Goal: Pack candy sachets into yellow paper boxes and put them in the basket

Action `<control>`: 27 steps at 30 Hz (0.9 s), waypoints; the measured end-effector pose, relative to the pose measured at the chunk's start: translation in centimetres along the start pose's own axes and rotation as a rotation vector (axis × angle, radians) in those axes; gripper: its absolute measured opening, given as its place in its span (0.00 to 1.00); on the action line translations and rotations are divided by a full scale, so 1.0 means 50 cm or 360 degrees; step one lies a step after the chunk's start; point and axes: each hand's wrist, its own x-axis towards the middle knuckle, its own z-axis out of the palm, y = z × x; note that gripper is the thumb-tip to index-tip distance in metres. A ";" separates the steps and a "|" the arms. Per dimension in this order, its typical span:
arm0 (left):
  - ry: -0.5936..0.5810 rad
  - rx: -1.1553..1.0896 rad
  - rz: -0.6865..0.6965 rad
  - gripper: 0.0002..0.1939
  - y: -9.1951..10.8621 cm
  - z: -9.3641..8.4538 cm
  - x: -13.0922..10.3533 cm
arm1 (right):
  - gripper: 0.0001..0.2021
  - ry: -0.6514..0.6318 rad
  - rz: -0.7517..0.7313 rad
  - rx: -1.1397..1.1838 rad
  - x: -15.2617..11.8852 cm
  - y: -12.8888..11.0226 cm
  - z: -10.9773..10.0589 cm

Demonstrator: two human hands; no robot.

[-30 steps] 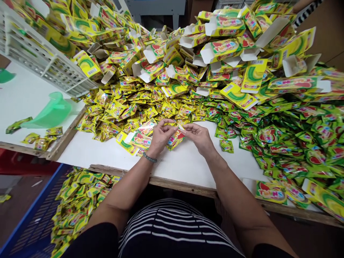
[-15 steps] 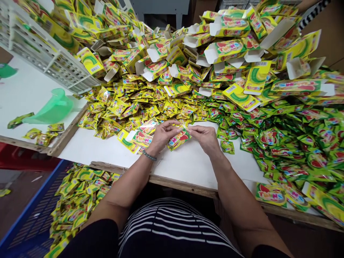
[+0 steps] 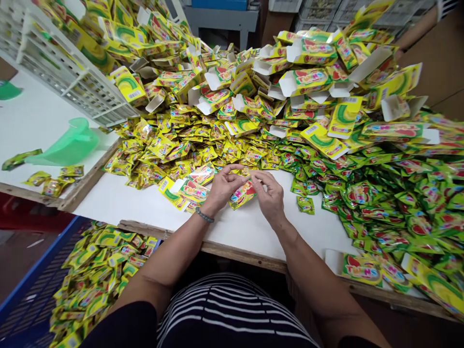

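Observation:
Over the white tabletop, a small yellow-and-green candy box [image 3: 242, 195] with a watermelon picture is tilted between my two hands. My left hand [image 3: 224, 187] grips its upper left side with thumb and fingers. At the upper right end my right hand [image 3: 268, 194] pinches the box by its end; the flap there is mostly hidden by the fingers. Beside my left wrist lie more boxes [image 3: 194, 190], overlapping. Yellow candy packets [image 3: 159, 145] are heaped beyond my left hand, and green candy packets [image 3: 366, 193] to the right of my right hand. One green packet [image 3: 305, 205] lies apart.
Open-ended boxes [image 3: 308, 82] are piled high at the back. A white plastic crate [image 3: 78, 82] leans at the left, near a green scoop [image 3: 68, 145]. Below the table's wooden edge [image 3: 242, 254], a blue crate [image 3: 25, 299] holds filled-looking boxes. Another person's arm [image 3: 418, 30] shows at the far right.
My right hand's fingers have curled in more at the box's end, and the hand has turned slightly inward. My left hand keeps its hold. The view has shifted slightly.

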 end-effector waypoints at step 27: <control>-0.0139 0.1514 0.0150 0.12 0.009 -0.057 -0.035 | 0.15 -0.0543 -0.0180 -0.1210 0.048 0.136 -0.063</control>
